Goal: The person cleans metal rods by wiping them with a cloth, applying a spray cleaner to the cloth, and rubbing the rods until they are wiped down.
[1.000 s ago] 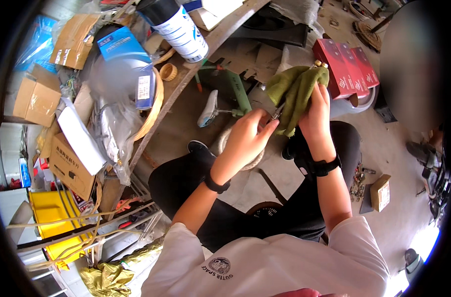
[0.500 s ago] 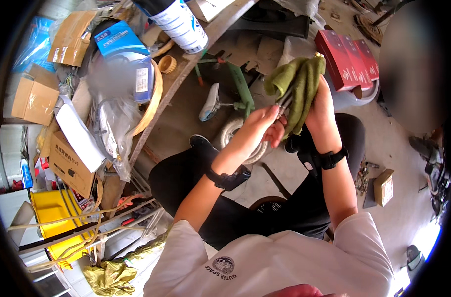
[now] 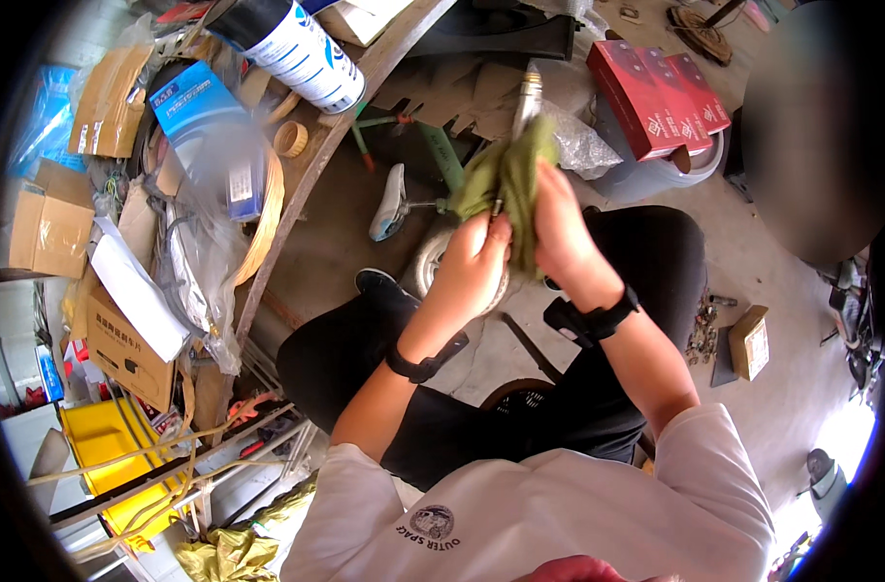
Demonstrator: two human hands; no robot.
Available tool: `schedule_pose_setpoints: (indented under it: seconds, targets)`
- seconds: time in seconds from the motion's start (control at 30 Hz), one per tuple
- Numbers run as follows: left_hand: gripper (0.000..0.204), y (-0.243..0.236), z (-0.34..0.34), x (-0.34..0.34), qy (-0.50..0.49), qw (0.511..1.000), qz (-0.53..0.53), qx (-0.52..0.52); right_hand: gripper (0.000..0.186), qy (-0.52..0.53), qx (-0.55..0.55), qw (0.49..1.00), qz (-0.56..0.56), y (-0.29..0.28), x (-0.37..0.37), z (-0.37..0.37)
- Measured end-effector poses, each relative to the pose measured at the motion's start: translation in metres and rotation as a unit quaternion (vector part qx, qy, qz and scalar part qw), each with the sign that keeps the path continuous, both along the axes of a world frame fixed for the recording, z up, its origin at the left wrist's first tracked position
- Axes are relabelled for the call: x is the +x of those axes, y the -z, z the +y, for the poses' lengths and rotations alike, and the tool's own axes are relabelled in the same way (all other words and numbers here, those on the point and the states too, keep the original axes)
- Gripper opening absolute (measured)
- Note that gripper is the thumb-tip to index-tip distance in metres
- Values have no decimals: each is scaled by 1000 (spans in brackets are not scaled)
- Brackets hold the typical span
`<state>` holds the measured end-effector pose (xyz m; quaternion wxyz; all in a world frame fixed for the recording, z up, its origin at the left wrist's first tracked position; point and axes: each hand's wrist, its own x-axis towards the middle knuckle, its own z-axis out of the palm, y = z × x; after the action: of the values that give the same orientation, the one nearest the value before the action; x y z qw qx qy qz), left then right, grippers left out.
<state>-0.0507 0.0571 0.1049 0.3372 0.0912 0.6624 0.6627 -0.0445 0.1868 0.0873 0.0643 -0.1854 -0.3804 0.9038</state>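
Note:
An olive-green cloth (image 3: 491, 179) is wrapped around the middle of a silver metal rod (image 3: 529, 100) with a brass-coloured tip. The rod stands tilted in front of me, its bright upper end sticking out of the cloth. My right hand (image 3: 565, 228) is closed around the cloth from the right side. Below the cloth, my left hand (image 3: 474, 264) grips the thin lower end of the rod, fingers curled. The cloth hides the rod's middle, and its exact kind I cannot tell.
At left, a cluttered wooden bench (image 3: 302, 184) carries a spray can (image 3: 311, 63), cardboard boxes and plastic bags. Beyond my hands are a small green bike frame (image 3: 441, 155) and its wheel. Red boxes (image 3: 651, 102) rest on a grey bucket (image 3: 656, 179). A small box (image 3: 750, 344) stands on the floor.
Both hands have moved left with the cloth and rod. The rod now points more upright, and much more of its silver end shows above the cloth.

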Motion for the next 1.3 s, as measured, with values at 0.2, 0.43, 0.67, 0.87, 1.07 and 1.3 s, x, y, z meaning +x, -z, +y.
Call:
schedule_pose_setpoints:
  seconds: [0.2, 0.43, 0.67, 0.87, 1.07, 1.3]
  targets:
    - [31, 12, 1, -5, 49, 997, 50, -36, 22, 79, -26, 997, -7, -28, -5, 25]
    - [33, 16, -9, -7, 130, 977, 57, -161, 23, -17, -8, 1000, -5, -6, -5, 10]
    - [35, -35, -40, -36, 244, 845, 293, -375, 27, -39, 406, 913, 22, -1, 1, 4]
    - [40, -48, -72, -61, -11, 970, 235, -60, 22, -214, 332, 914, 96, 12, 14, -35]
    - [34, -27, -52, -53, -131, 961, 16, 243, 24, -315, 235, 918, 52, 12, 19, -48]
    - [47, -51, -89, -70, -198, 887, -101, 405, 27, -474, 52, 878, 39, -10, 23, -46]
